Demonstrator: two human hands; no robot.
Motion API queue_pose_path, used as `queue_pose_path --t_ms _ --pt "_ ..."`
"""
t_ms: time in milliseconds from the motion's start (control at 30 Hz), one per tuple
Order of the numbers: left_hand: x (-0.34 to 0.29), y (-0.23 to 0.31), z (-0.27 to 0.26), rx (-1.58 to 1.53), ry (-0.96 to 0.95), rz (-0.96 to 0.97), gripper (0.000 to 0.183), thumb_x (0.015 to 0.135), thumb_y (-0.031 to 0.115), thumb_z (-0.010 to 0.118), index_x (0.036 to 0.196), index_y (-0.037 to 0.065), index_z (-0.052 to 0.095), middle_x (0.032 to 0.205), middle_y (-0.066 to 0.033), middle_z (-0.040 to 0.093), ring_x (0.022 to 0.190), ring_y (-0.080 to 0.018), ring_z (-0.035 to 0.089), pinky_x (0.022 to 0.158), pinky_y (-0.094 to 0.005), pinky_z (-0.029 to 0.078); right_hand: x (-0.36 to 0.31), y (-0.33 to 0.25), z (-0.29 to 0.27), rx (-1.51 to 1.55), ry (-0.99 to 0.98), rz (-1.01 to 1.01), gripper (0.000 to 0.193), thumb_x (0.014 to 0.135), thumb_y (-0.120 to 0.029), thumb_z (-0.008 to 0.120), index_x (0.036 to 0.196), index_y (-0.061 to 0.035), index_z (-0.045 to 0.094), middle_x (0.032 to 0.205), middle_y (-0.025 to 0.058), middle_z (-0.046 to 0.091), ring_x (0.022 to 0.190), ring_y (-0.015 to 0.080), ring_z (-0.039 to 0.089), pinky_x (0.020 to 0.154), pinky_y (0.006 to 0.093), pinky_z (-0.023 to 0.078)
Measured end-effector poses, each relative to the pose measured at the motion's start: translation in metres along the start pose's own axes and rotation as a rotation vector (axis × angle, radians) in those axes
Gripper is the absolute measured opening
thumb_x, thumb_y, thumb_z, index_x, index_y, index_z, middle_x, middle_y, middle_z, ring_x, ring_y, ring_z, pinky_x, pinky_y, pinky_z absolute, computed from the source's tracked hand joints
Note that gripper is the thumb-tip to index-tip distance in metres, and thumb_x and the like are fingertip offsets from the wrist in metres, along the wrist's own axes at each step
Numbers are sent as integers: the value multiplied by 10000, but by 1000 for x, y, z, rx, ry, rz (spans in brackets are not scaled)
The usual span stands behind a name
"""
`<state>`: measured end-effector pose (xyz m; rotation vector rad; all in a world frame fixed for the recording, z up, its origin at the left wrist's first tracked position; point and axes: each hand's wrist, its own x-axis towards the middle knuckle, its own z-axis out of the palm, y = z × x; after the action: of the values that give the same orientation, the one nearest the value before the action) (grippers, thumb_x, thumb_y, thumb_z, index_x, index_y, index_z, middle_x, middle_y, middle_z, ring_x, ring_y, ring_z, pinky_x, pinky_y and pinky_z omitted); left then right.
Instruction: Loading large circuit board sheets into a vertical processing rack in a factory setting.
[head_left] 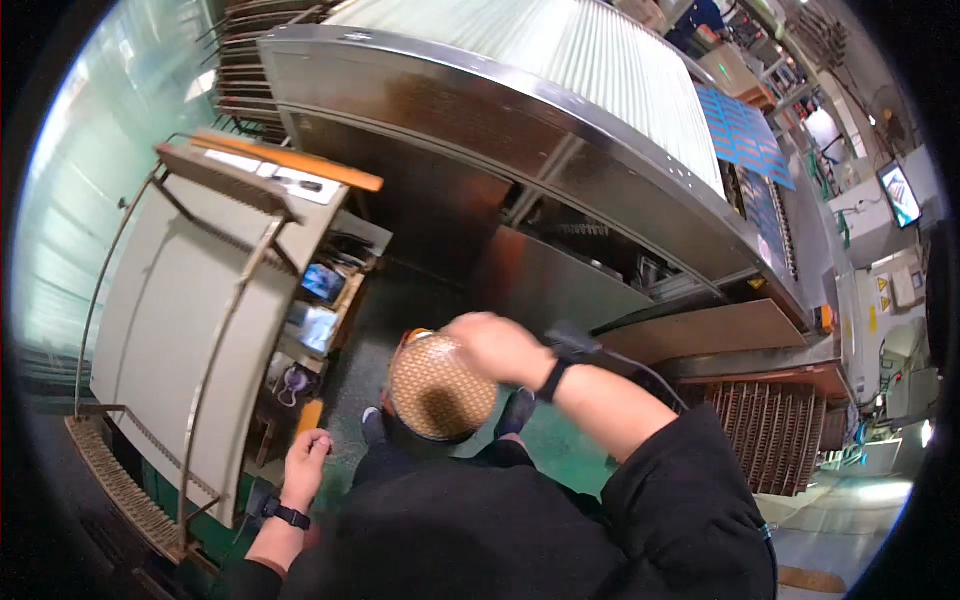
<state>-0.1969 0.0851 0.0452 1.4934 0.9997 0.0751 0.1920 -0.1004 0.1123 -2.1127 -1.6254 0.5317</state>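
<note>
Between my feet stands a round stool [443,390] with a tan, patterned top. My right hand [490,347] is over the far right edge of its seat. Motion smears its fingers, so whether it grips or touches the stool cannot be told. Low on the left, my left hand [307,466] hangs in the air beside the rack, its fingers curled in. What it holds, if anything, is hidden. Each wrist wears a black strap with a small dark device.
At left is a metal-framed rack [215,340] with pale panels. Beside it, a cluttered shelf [325,310] holds small items. A long metal machine [440,105] with white rollers runs across the far side, blue panels [745,135] at its right end. A brown slotted rack [755,435] stands right.
</note>
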Motion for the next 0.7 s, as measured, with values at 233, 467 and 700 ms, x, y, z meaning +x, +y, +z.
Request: queue_pose_path --t_ms 233,467,700 --pt "22 38 165 39 20 -107 213 1014 183 578 1123 11 643 981 -22 667 896 -127 620 836 -286 499 -155 270 -81 -412 237 511 664 834 -250 737 1375 31 474 1402 252 502 1341 419 458 1116 490 413" --pt "41 80 344 -10 -115 -134 309 1023 266 608 1201 16 647 1091 -52 670 1017 -126 606 894 -289 486 -166 341 -70 -311 46 562 591 878 -274 686 1360 -20 457 1293 215 562 1195 417 556 1014 528 440" --pt "96 130 424 -270 -54 -339 522 1005 404 606 1410 96 488 1158 -41 629 1031 -166 598 874 -338 485 -206 310 -42 -221 18 302 362 812 -249 741 1091 -76 587 1018 132 637 981 318 639 879 467 500"
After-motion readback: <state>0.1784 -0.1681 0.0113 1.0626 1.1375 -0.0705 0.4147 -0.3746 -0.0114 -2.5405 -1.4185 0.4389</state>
